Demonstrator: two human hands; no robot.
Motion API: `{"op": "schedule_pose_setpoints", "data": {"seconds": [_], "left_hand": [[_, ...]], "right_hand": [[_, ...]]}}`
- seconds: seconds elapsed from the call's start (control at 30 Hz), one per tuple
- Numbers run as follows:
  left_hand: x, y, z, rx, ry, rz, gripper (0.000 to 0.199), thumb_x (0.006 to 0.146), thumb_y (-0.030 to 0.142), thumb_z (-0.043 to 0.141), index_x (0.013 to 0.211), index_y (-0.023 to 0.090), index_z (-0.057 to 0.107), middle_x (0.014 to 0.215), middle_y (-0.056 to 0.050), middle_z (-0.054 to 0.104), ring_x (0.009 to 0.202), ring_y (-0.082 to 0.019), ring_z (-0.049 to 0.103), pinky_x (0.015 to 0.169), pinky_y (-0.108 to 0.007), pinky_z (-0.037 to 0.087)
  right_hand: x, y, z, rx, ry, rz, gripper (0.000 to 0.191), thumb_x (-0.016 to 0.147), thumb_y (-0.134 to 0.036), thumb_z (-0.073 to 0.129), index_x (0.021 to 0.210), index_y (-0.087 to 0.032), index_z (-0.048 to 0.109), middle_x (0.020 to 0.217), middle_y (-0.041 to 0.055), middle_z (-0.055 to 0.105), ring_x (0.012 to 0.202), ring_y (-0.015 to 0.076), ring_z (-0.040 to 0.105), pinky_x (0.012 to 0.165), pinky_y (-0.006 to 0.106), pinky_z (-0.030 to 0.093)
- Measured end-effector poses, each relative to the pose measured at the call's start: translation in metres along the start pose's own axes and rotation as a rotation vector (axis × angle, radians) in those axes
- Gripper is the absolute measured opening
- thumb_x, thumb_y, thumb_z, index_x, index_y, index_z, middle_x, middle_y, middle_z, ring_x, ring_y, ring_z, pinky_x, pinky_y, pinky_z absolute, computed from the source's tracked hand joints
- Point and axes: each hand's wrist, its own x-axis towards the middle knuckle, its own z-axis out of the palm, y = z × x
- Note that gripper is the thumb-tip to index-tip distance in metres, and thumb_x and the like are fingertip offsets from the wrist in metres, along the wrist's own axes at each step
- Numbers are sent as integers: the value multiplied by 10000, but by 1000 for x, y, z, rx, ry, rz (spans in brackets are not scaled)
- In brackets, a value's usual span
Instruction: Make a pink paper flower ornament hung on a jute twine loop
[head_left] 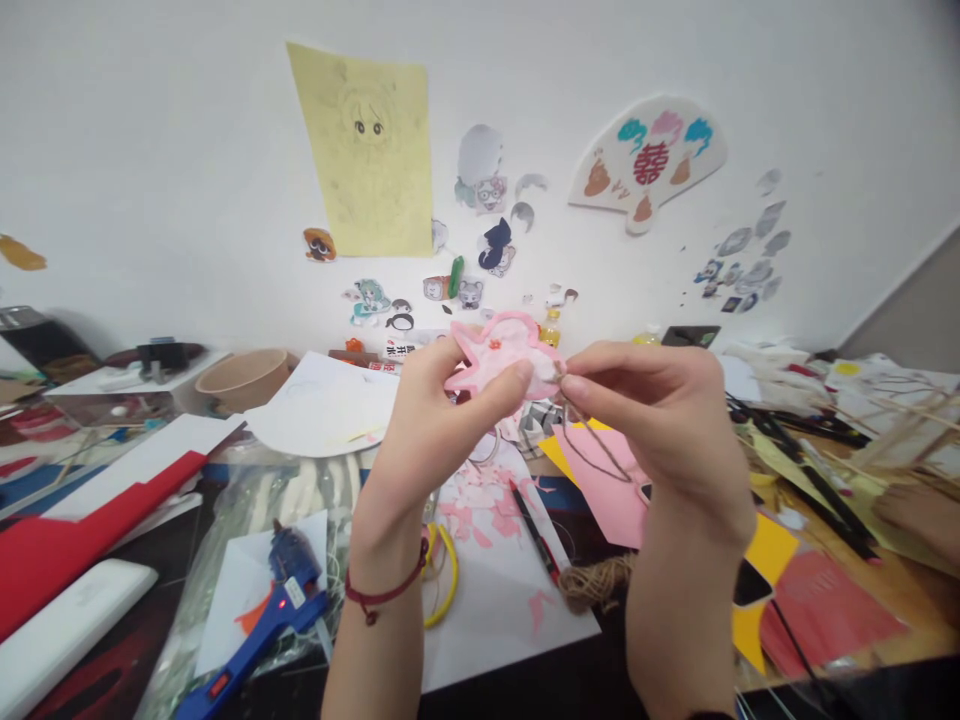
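Observation:
My left hand (442, 420) grips a pink cutout (510, 335) with a darker pink border and a small red mark, its thumb pressed on the front. At the cutout's right edge, my right hand (645, 420) pinches a piece of brown twine (596, 445) between thumb and fingertips. The twine hangs in a loop below those fingers. Whether it is fastened to the cutout, I cannot tell. Both hands are raised above the cluttered table. A ball of twine (598, 582) lies below, beside my right forearm.
A blue glue gun (277, 610) with a lit red light lies at left. Yellow-handled scissors (444, 575), a pen (534, 530) and pink paper scraps (484, 505) lie on white paper (480, 640). A brown bowl (244, 380) stands behind. Another person's hand (919, 515) rests at far right.

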Motion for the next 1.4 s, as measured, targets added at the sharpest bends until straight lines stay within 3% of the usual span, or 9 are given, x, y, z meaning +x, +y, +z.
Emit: {"op": "schedule_pose_setpoints", "data": {"seconds": [0.07,0.13,0.2,0.27,0.37,0.67,0.93,1.23,1.4], "left_hand": [[1,1,2,70,129,90,141,855,334,734,880,203,689,812,-26,660,681,-138,571,526,-259,432],[1,3,5,201,395,284,288,800,304,802,1054,237,687,1016,-44,680,831,-165,602,634,-292,482],[-2,9,8,319,561,491,298,780,225,818,1047,258,689,1016,-27,684,845,-162,587,699,-317,483],[-7,17,11,336,477,567,182,811,150,777,942,252,702,849,4,685,733,-140,561,656,-319,459],[-14,25,16,276,278,450,115,852,126,725,894,233,715,728,21,657,612,-112,520,559,-310,419],[-19,28,27,87,249,275,62,876,211,736,931,236,751,791,-17,696,642,-119,557,526,-299,444],[-18,29,26,-3,242,188,14,871,217,745,871,231,744,813,-19,703,651,-116,562,507,-280,423],[-15,25,27,132,265,318,68,882,165,703,860,228,704,698,6,608,606,-112,473,545,-306,395],[-12,21,24,207,242,456,114,889,120,682,873,232,680,753,8,658,676,-122,533,620,-311,457]], "right_hand": [[0,1,3,-25,65,-70,115,758,-148,814,815,-247,797,756,-14,773,638,123,710,564,233,598],[1,1,7,-58,166,-165,145,769,-118,791,820,-254,793,749,-19,765,625,123,699,561,244,590],[1,0,12,-99,269,-277,180,785,-91,766,833,-263,788,755,-20,760,638,130,693,575,264,585],[1,-2,17,-142,357,-390,223,798,-72,740,852,-284,780,764,-29,755,661,138,690,594,288,579],[1,-6,22,-189,451,-520,291,799,-47,717,882,-320,779,752,-49,743,677,153,680,618,330,568],[-4,-11,27,-370,487,-576,333,833,-92,711,935,-402,777,750,-38,751,701,209,703,650,403,568],[0,-6,29,-270,455,-659,370,780,-24,736,947,-350,791,779,-46,769,692,162,697,641,346,567],[-1,-8,28,-260,408,-568,298,815,-74,718,899,-353,777,738,-47,736,654,171,671,626,366,552],[-1,-8,24,-243,354,-495,197,813,-117,732,833,-310,761,720,-24,737,633,172,661,595,358,541]]}}
